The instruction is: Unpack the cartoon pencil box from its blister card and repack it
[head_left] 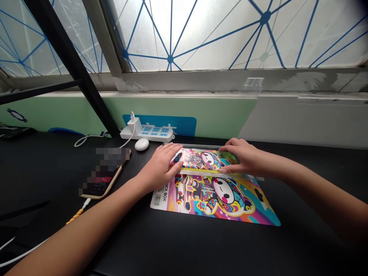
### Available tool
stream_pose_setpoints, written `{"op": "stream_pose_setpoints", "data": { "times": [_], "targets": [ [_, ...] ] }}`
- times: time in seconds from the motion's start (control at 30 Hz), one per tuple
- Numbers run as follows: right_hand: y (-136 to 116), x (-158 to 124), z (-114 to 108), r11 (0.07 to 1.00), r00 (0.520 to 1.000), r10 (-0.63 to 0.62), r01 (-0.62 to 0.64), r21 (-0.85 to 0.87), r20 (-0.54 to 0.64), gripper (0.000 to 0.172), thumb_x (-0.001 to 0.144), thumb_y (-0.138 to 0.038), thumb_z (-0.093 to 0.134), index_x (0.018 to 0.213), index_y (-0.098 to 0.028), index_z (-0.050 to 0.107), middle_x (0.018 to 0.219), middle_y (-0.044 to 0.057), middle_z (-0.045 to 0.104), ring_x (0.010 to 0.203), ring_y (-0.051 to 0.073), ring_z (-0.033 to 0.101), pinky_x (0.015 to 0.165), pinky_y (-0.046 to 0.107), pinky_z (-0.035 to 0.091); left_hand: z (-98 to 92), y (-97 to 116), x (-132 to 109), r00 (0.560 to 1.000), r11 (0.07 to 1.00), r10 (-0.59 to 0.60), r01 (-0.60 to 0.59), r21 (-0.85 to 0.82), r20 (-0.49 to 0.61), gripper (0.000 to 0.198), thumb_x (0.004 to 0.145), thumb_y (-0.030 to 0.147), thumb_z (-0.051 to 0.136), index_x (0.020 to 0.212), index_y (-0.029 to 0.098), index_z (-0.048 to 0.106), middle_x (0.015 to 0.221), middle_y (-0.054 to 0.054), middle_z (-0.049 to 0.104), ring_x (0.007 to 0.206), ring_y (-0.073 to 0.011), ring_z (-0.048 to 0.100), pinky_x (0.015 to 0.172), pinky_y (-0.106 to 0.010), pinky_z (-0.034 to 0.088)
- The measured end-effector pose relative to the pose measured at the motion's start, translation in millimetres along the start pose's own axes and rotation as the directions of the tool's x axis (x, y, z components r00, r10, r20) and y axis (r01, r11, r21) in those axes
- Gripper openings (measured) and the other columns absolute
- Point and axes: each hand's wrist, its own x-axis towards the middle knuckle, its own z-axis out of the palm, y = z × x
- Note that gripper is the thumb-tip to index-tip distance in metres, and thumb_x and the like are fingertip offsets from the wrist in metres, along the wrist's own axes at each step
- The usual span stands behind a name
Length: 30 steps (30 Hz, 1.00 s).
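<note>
A colourful pencil box (202,159) with a cartoon panda print lies on the black desk (201,245), resting on the far end of its matching printed packaging card (218,199), which is marked "PENCIL BOX". My left hand (161,166) grips the box's left end, fingers over its top. Over at the box's other end, my right hand (244,157) holds it with fingers curled over the far edge. Both forearms reach in from the bottom corners.
A phone (103,178) with a cable lies left of the card. Behind it sit a white oval object (142,144) and a white power strip (148,132) with a charger plugged in. A black diagonal post (71,65) rises at the left. Wall and window stand behind.
</note>
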Motion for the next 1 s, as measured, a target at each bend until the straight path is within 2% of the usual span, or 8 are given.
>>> {"op": "stream_pose_setpoints", "data": {
  "times": [0.17, 0.3, 0.4, 0.5, 0.63, 0.77, 0.87, 1.0],
  "targets": [
    [-5, 0, 2, 0.999, 0.998, 0.046, -0.047, -0.026, -0.048, 0.076, 0.064, -0.077, 0.075, 0.117, -0.023, 0.069, 0.123, 0.016, 0.060, 0.114, 0.040, 0.056, 0.097, 0.056, 0.049, -0.9, 0, 0, 1.000, 1.000, 0.006, -0.006, -0.001, -0.012, 0.053, 0.103, 0.038, 0.048, 0.149, 0.011, 0.049, 0.155, -0.019, 0.053, 0.147, -0.0341, 0.043, 0.122, -0.058, 0.034],
    [-11, -3, 2, 0.990, 0.988, -0.027, 0.005, -0.141, -0.153, 0.065, 0.061, -0.069, 0.084, 0.104, -0.025, 0.065, 0.120, 0.013, 0.064, 0.108, 0.038, 0.057, 0.088, 0.052, 0.050, -4.3, -1, -2, 0.996, 0.997, 0.075, -0.074, 0.012, -0.050, 0.056, 0.101, 0.035, 0.053, 0.152, 0.013, 0.044, 0.155, -0.017, 0.052, 0.147, -0.0318, 0.041, 0.122, -0.054, 0.035],
    [-18, -11, 8, 0.984, 0.966, -0.090, 0.048, -0.173, -0.244, 0.056, 0.066, -0.057, 0.087, 0.103, -0.026, 0.059, 0.116, 0.010, 0.067, 0.107, 0.036, 0.059, 0.082, 0.046, 0.051, -9.1, -1, -2, 0.989, 0.995, 0.102, -0.100, 0.019, -0.103, 0.058, 0.100, 0.033, 0.058, 0.153, 0.016, 0.042, 0.154, -0.016, 0.052, 0.145, -0.0309, 0.041, 0.121, -0.053, 0.036],
    [-24, -22, 17, 0.990, 0.931, -0.060, 0.010, -0.139, -0.359, 0.052, 0.072, -0.042, 0.086, 0.110, -0.025, 0.056, 0.111, 0.010, 0.067, 0.100, 0.033, 0.063, 0.078, 0.043, 0.053, -14.3, -5, -2, 0.982, 0.996, 0.083, -0.085, -0.006, -0.171, 0.061, 0.097, 0.031, 0.065, 0.152, 0.017, 0.043, 0.150, -0.017, 0.055, 0.142, -0.0311, 0.046, 0.118, -0.052, 0.039],
    [-30, -33, 27, 0.973, 0.838, -0.216, 0.138, -0.187, -0.502, 0.034, 0.084, -0.027, 0.077, 0.108, -0.023, 0.053, 0.108, 0.010, 0.067, 0.098, 0.030, 0.063, 0.079, 0.043, 0.055, -20.3, -14, -1, 0.985, 0.997, 0.036, -0.047, -0.060, -0.167, 0.061, 0.091, 0.031, 0.075, 0.145, 0.019, 0.051, 0.140, -0.015, 0.065, 0.130, -0.0306, 0.060, 0.111, -0.050, 0.046],
    [-37, -46, 25, 0.887, 0.685, -0.454, 0.289, -0.360, -0.570, 0.018, 0.096, -0.021, 0.063, 0.112, -0.022, 0.057, 0.106, 0.011, 0.067, 0.097, 0.029, 0.064, 0.085, 0.046, 0.057, -31.8, -11, -5, 0.963, 0.971, 0.202, -0.174, 0.162, -0.177, 0.033, 0.089, 0.031, 0.079, 0.117, 0.021, 0.066, 0.115, -0.008, 0.076, 0.109, -0.0280, 0.069, 0.119, -0.061, 0.030],
    [-40, -68, 22, 0.808, 0.592, -0.579, 0.325, -0.491, -0.561, 0.034, 0.097, -0.018, 0.061, 0.130, -0.024, 0.057, 0.103, 0.008, 0.068, 0.096, 0.027, 0.065, 0.099, 0.050, 0.057, -43.3, 6, -18, 0.905, 0.901, 0.364, -0.282, 0.330, -0.221, 0.021, 0.095, 0.031, 0.071, 0.113, 0.022, 0.066, 0.109, -0.006, 0.076, 0.103, -0.0252, 0.069, 0.120, -0.060, 0.027],
    [-37, -108, 31, 0.771, 0.542, -0.630, 0.351, -0.531, -0.556, 0.051, 0.095, -0.012, 0.061, 0.142, -0.031, 0.056, 0.101, 0.004, 0.071, 0.095, 0.023, 0.069, 0.106, 0.049, 0.056, -43.6, 27, -53, 0.867, 0.850, 0.465, -0.381, 0.363, -0.178, 0.023, 0.098, 0.023, 0.062, 0.120, 0.026, 0.064, 0.116, -0.008, 0.073, 0.109, -0.0240, 0.066, 0.115, -0.050, 0.039]
  ]
}}
